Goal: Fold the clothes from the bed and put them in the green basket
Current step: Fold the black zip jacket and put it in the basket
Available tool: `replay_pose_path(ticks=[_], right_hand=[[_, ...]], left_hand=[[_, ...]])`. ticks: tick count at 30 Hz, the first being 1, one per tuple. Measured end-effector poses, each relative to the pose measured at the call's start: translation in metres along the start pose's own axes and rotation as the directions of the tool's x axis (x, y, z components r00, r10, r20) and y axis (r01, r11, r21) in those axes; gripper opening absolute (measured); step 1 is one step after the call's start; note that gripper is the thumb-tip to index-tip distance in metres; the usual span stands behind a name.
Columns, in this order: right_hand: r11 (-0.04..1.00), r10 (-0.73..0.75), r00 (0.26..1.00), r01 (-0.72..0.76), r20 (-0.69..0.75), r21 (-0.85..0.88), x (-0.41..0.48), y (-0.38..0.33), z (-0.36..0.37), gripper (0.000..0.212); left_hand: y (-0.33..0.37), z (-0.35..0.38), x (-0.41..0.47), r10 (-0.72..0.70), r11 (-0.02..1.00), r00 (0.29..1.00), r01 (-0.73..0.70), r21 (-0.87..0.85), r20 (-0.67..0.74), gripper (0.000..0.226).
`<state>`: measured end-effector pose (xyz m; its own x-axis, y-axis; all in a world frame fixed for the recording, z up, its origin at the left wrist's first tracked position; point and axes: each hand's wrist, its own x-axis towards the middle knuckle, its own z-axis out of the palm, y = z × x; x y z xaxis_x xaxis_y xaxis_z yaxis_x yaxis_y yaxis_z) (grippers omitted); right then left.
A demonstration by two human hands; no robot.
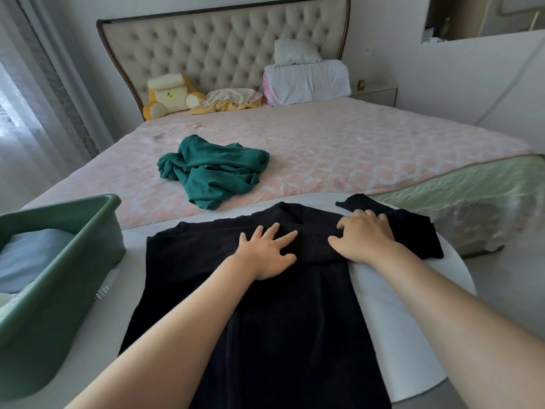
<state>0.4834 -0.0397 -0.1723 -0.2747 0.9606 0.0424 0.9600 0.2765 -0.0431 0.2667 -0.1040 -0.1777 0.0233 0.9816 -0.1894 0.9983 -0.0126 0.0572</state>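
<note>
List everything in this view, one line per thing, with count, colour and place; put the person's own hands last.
black garment: one, black, spread on the white table
white table: one, white, at the foot of the bed
green basket: one, green, on the table's left, light blue cloth inside
green garment: one, teal, crumpled on the bed
bed: one, pink cover, beige tufted headboard
plush toy: one, yellow and cream, against the headboard
pillows: two, white, stacked at right of headboard
left hand: flat on the black garment
right hand: gripping a fold of the garment
</note>
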Motion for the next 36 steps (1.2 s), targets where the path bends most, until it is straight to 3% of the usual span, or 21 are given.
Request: replay_pose_path(ticks=[4, 11, 14, 17, 19, 21, 24, 26, 28, 29, 30, 32, 36], right_hand=[[0.992, 0.061, 0.998, -0.062, 0.012, 0.11, -0.001, 0.006, -0.006, 0.048], [0.996, 0.076, 0.997, -0.075, 0.017, -0.052, 0.0, 0.01, -0.01, 0.041], [0.996, -0.01, 0.993, 0.021, -0.119, 0.092, 0.002, 0.009, -0.016, 0.016], [0.966, 0.009, 0.978, 0.045, -0.206, 0.254, 0.001, 0.003, -0.025, 0.007], [0.931, 0.078, 0.977, 0.0, -0.199, 0.366, 0.002, -0.006, -0.032, 0.007], [0.833, 0.164, 0.978, -0.068, -0.128, 0.549, 0.006, -0.017, -0.037, 0.008], [0.568, 0.2, 0.98, -0.129, 0.017, 0.813, 0.009, -0.037, -0.045, 0.017], [0.337, 0.091, 0.982, -0.186, 0.164, 0.923, 0.006, -0.053, -0.052, 0.028], [0.155, -0.065, 0.966, -0.239, 0.252, 0.958, 0.003, -0.064, -0.057, 0.033], [0.137, -0.095, 0.963, -0.237, 0.251, 0.962, 0.004, -0.068, -0.056, 0.036], [0.166, -0.086, 0.968, -0.221, 0.237, 0.961, 0.005, -0.07, -0.053, 0.04], [0.311, -0.033, 0.979, -0.181, 0.201, 0.933, 0.007, -0.071, -0.044, 0.039], [0.74, -0.119, 0.992, 0.058, 0.046, 0.67, 0.008, -0.069, -0.024, 0.02]], left_hand=[[0.017, 0.004, -0.002, 0.178, 0.984, 0.964, -0.17, 0.059, -0.195, 0.06], [0.051, 0.004, 0.008, 0.094, 0.995, 0.996, -0.094, -0.032, 0.002, 0.064], [0.051, 0.003, 0.006, 0.109, 0.991, 0.994, -0.11, -0.072, -0.017, 0.068], [0.051, 0.009, 0.005, 0.147, 0.957, 0.974, -0.184, -0.226, -0.173, 0.074], [0.052, 0.007, 0.004, 0.115, 0.836, 0.945, -0.259, -0.483, -0.307, 0.075], [0.051, 0.001, 0.001, 0.011, 0.591, 0.943, -0.275, -0.759, -0.333, 0.07], [0.045, -0.015, -0.005, -0.119, 0.256, 0.965, -0.196, -0.947, -0.232, 0.05], [0.033, -0.025, -0.009, -0.165, 0.087, 0.977, -0.119, -0.989, -0.132, 0.038], [0.014, -0.029, -0.009, -0.233, 0.029, 0.97, -0.063, -0.998, -0.068, 0.047], [0.005, -0.029, -0.01, -0.281, 0.073, 0.958, -0.039, -0.997, -0.059, 0.06], [-0.003, -0.029, -0.011, -0.324, 0.148, 0.944, -0.009, -0.989, -0.057, 0.069], [-0.014, -0.025, -0.012, -0.352, 0.291, 0.934, 0.044, -0.956, -0.065, 0.063], [-0.027, -0.024, -0.008, -0.362, 0.45, 0.92, 0.029, -0.893, -0.152, 0.062]])
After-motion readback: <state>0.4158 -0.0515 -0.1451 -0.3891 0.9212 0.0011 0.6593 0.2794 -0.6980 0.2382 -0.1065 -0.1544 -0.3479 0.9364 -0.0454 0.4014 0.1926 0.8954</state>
